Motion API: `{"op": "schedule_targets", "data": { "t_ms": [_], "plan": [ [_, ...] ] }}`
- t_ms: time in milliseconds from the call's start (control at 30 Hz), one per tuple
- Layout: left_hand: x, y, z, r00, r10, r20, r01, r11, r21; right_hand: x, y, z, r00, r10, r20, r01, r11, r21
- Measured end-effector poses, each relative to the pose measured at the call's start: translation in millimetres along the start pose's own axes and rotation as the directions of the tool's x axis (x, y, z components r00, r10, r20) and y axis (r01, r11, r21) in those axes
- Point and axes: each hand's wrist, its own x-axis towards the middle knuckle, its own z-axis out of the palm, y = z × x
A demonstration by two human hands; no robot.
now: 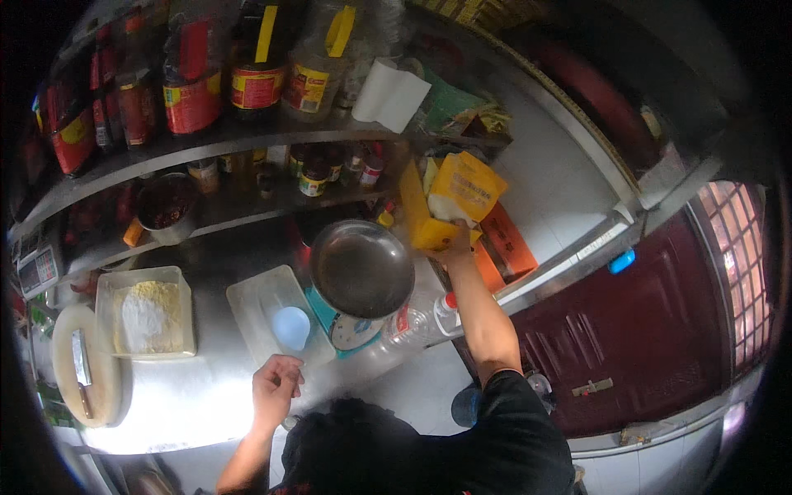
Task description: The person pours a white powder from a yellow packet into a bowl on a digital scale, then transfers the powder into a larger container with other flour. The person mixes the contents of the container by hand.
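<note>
My right hand (456,240) reaches to the near side of a yellow cardboard box (427,232) with its flap raised; a white bag shows inside. Whether the fingers grip the box or something in it is not clear. My left hand (278,380), fingers curled, is over the metal counter beside a translucent tray (257,309). A light blue cup (291,328) lies in that tray. Between the hands, a round metal pan (362,269) rests on a teal dial scale (356,334). At the left, a plastic tub (189,322) holds yellow flour with white powder on top.
A cleaver (81,359) lies on a round cutting board (59,346) at the far left. Large bottles (257,86) and jars (314,179) fill the shelves behind. A plastic bottle (408,328) lies right of the scale, near an orange box (510,244).
</note>
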Motion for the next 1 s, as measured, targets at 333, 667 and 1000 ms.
{"op": "schedule_targets", "data": {
  "t_ms": [333, 667, 1000],
  "plan": [
    [48, -21, 52, 0.988, -0.084, -0.132, 0.084, 0.996, -0.005, 170, -25, -4, 0.991, -0.056, -0.119, 0.040, 0.991, -0.126],
    [59, -64, 37, 0.902, -0.150, -0.405, 0.212, 0.971, 0.113, 250, -39, -43, 0.994, -0.080, -0.075, 0.045, 0.923, -0.382],
    [58, -205, -58, 0.727, -0.007, -0.686, 0.491, 0.704, 0.513, 146, -65, 47, 0.863, -0.496, 0.101, 0.438, 0.631, -0.641]
  ]
}}
